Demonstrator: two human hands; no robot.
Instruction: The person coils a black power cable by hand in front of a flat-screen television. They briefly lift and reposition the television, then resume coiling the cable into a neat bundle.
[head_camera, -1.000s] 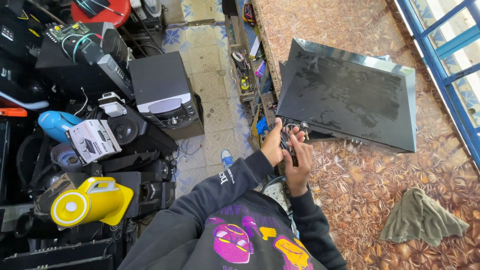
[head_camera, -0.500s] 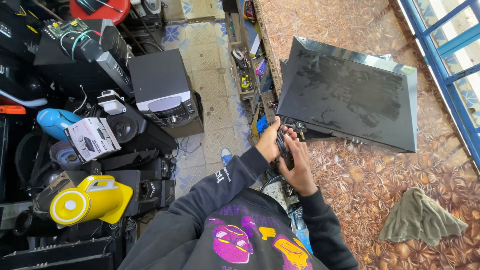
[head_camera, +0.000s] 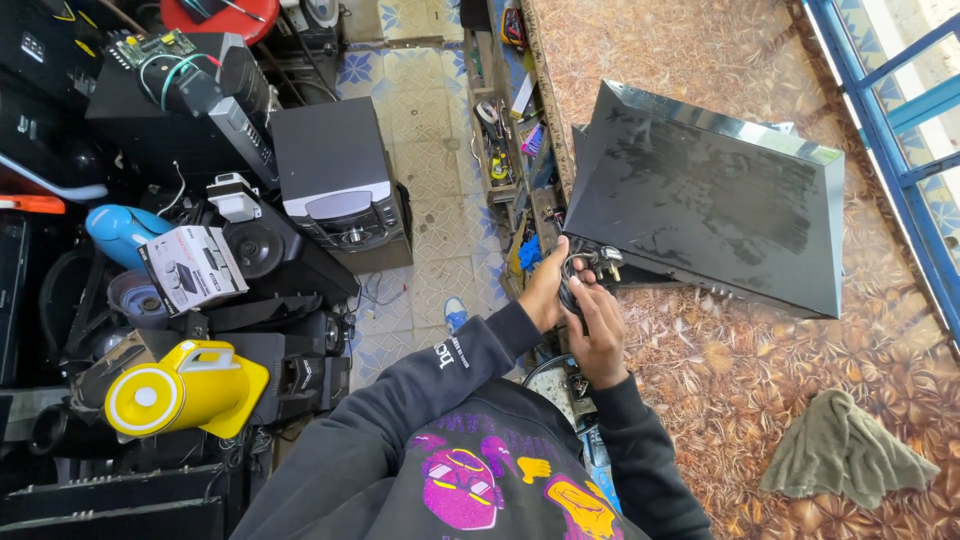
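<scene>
At the far left a glossy yellow plastic jug (head_camera: 180, 392) with a round white-centred end lies on its side among stacked black electronics, with a small printed cardboard box (head_camera: 190, 268) and a blue rounded plastic casing (head_camera: 120, 230) above it. Further right stands a boxy black-and-silver stereo unit (head_camera: 340, 185) on the patterned tile floor (head_camera: 430, 120). Next comes the person's left hand (head_camera: 545, 290), fingers curled shut around a coiled black power cable (head_camera: 575, 285), whose pronged plug (head_camera: 607, 260) pokes out toward the right. The right hand (head_camera: 600, 335) sits just below and touching, also closed on the same coil, thumb and fingers pinching the loops together. The bundle hangs at the near left corner of a flat, shiny black player (head_camera: 705, 195), a slim rectangular metal case resting on the brown floral-patterned countertop (head_camera: 740, 380). At the lower right a crumpled olive-grey cloth (head_camera: 845, 455) lies soft and wrinkled on that surface.
</scene>
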